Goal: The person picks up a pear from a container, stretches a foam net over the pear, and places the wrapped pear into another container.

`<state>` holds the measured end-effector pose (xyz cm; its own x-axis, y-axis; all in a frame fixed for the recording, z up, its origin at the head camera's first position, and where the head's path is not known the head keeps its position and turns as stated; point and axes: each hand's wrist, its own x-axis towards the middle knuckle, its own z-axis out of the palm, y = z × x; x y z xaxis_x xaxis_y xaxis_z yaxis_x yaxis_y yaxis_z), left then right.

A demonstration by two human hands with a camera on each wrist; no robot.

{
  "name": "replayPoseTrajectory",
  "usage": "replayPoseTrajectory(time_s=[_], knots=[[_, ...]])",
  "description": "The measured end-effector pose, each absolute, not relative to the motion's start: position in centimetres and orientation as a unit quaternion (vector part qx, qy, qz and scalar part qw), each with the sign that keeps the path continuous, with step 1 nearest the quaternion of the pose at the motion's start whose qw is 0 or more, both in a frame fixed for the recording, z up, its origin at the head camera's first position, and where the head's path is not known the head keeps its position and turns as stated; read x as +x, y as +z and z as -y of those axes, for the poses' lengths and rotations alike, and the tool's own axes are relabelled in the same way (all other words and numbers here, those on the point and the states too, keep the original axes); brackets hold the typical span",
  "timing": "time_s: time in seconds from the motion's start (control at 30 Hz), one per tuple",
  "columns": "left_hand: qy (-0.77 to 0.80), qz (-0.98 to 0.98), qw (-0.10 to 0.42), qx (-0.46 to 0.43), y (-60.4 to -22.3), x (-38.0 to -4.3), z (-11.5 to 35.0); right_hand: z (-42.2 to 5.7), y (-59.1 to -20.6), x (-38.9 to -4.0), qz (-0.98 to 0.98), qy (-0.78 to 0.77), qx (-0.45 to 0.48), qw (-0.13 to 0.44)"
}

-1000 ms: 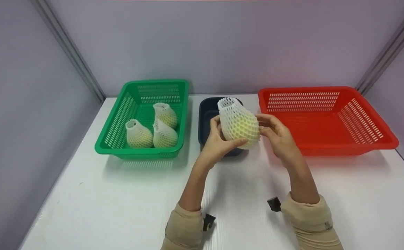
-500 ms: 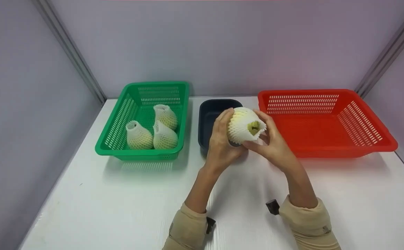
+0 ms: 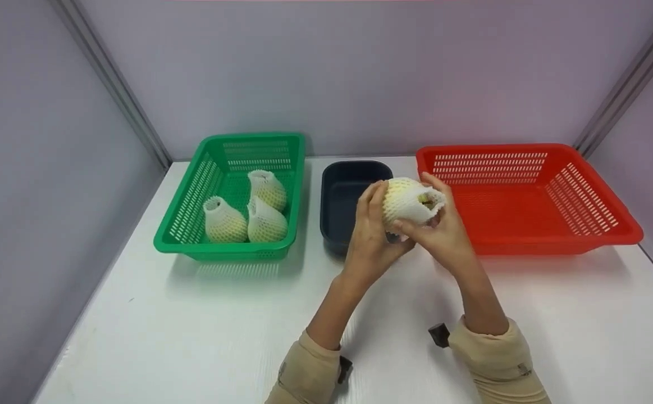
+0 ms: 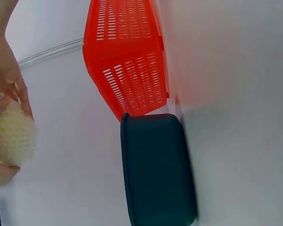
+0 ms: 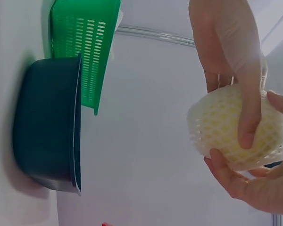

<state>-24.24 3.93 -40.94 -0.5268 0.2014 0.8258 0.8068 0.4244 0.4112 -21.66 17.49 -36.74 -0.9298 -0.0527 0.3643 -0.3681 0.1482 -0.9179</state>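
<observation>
Both hands hold a pale yellow fruit (image 3: 405,205) wrapped in a white foam net sleeve, lifted over the front right part of the dark blue tub (image 3: 338,210). My left hand (image 3: 368,244) grips its left side, fingers over the top and thumb below. The right hand (image 3: 444,238) holds the other side, thumb on the near face by the sleeve's open end, which points right. In the right wrist view, thumbs and fingers curve round the netted fruit (image 5: 221,125). Three more netted fruits (image 3: 225,224) sit in the green basket (image 3: 169,245).
A red basket (image 3: 528,241) stands at the right on the white table (image 3: 219,336). The tub sits between the two baskets. Grey panels (image 3: 360,73) enclose the back and sides. Small black pieces (image 3: 439,335) show by each sleeve cuff.
The fruit has turned from its open end up-left to facing right, and moved slightly right. The left hand's fingers have shifted onto its top; the right hand now holds it near the open end.
</observation>
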Motion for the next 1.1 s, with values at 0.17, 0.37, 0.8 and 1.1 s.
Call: replayPoseTrajectory(time_s=[0.17, 0.37, 0.8, 1.1], knots=[[-0.460, 0.786, 0.271, -0.311, -40.3, -23.5, -3.5, -18.1, -36.6, -21.8, 0.758, 0.634, 0.074, 0.132], [-0.627, 0.722, 0.111, -0.271, -39.0, -22.6, -2.7, -18.6, -36.6, -21.9, 0.744, 0.646, 0.055, 0.162], [-0.737, 0.646, -0.034, -0.196, -38.8, -23.4, -2.3, -19.2, -36.7, -21.9, 0.717, 0.668, 0.045, 0.193], [-0.766, 0.588, -0.142, -0.220, -39.3, -23.5, -2.4, -18.7, -36.9, -21.7, 0.718, 0.679, 0.070, 0.139]])
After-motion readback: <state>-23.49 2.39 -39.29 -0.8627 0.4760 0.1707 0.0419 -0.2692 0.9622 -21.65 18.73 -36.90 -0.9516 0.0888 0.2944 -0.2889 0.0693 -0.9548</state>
